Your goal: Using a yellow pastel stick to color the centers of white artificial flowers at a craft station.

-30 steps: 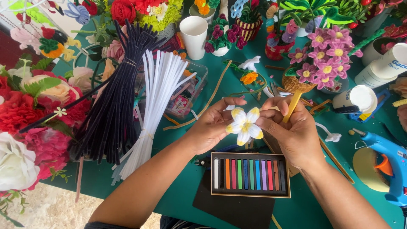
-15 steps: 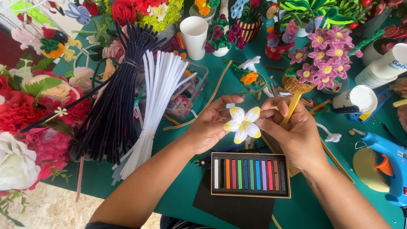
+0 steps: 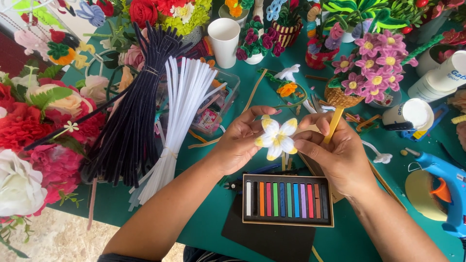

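Green craft table [image 3: 213, 228] crowded with handmade flowers | left hand [image 3: 238, 145] and right hand [image 3: 340, 155] both pinch one white-yellow flower [image 3: 276, 138], held above chalk box [image 3: 287, 200] | right also grips one yellow stick [image 3: 334, 125] | advice: light fingertip pressure, turn bloom slowly | count: petals five, chalks about thirteen, white cups [image 3: 224, 35] one, glue guns [image 3: 446, 189] one

The white flower's [image 3: 276, 138] stem is hidden behind the hands. The blue glue gun [image 3: 444, 187] is cut off at the right edge, the white rose [image 3: 17, 187] at the left.
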